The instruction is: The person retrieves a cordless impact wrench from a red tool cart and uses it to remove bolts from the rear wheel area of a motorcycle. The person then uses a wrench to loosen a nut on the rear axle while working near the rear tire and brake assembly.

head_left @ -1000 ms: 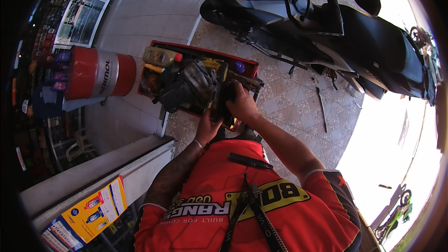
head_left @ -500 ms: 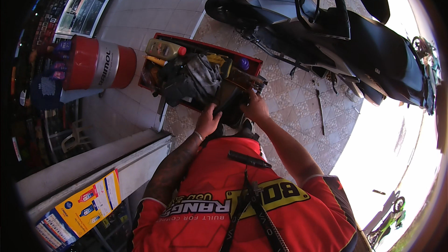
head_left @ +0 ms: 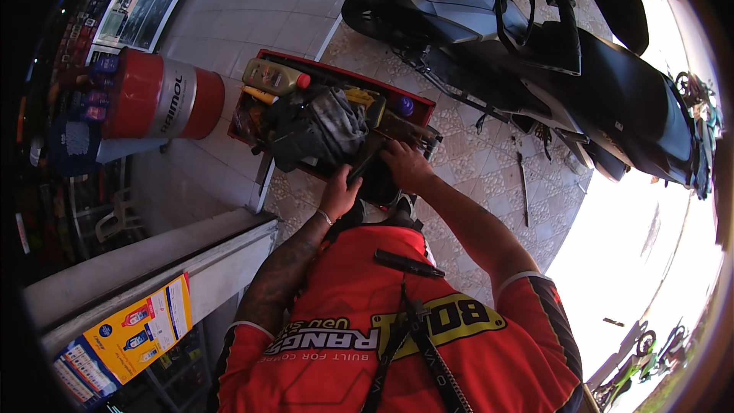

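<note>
Curled fingers of the left hand [head_left: 339,194] meet a dark, flat-looking piece [head_left: 368,164], and the right hand [head_left: 407,167] bends its fingers beside it; shadow hides whether either grips firmly, so that cannot be told. The dark piece is at the near side of a red, rectangular tray [head_left: 425,112], beside a crumpled, smudged grey cloth [head_left: 334,121], with a smooth olive-gold plastic bottle [head_left: 267,76] beyond.

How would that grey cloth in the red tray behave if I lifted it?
The cloth is probably floppy, judging by its loose folds. It might nudge the red-capped bottle, since the two lie close together.
</note>
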`<state>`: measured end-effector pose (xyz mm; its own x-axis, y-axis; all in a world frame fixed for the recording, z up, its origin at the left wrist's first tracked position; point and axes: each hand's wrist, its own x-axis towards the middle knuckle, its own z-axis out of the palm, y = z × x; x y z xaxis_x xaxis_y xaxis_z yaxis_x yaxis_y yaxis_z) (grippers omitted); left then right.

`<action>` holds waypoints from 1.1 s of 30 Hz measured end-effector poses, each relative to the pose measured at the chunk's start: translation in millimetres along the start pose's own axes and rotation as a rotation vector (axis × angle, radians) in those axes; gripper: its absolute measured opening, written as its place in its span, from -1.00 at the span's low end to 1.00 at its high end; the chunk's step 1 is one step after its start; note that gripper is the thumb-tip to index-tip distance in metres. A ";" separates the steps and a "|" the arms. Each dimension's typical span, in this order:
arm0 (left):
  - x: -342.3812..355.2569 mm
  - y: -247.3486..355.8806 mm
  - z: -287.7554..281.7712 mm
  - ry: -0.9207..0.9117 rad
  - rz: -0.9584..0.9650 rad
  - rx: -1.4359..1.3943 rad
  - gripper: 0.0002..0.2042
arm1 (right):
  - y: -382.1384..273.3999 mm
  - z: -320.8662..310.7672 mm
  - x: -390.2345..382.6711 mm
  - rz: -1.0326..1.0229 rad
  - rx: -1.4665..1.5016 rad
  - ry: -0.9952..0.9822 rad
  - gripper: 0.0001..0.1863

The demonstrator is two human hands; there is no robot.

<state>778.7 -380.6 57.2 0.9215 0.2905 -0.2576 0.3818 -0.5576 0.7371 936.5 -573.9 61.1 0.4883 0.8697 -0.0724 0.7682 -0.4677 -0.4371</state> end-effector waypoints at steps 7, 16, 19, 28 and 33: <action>2.7 -5.6 1.4 0.095 0.050 0.028 -0.72 | -14.1 -6.0 3.4 0.087 0.034 -0.153 -0.44; 3.4 5.7 -6.3 0.000 0.005 -0.003 -0.73 | -1.3 29.4 17.3 0.271 0.318 0.174 -0.88; 4.2 1.7 -6.0 0.019 0.021 0.002 -0.73 | 3.1 33.4 11.3 0.290 0.480 0.406 -0.84; 4.5 -15.9 -4.4 0.087 0.011 0.021 -0.67 | 77.2 27.1 42.3 0.108 0.297 -0.096 -0.61; 1.3 -15.7 -3.3 0.034 0.014 -0.068 -0.68 | 86.5 18.4 67.6 -0.012 0.310 -0.340 -0.58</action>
<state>773.7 -368.8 47.3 0.9233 0.3099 -0.2269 0.3626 -0.5083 0.7812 1028.3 -552.7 1.9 0.2766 0.9013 -0.3333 0.5879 -0.4331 -0.6832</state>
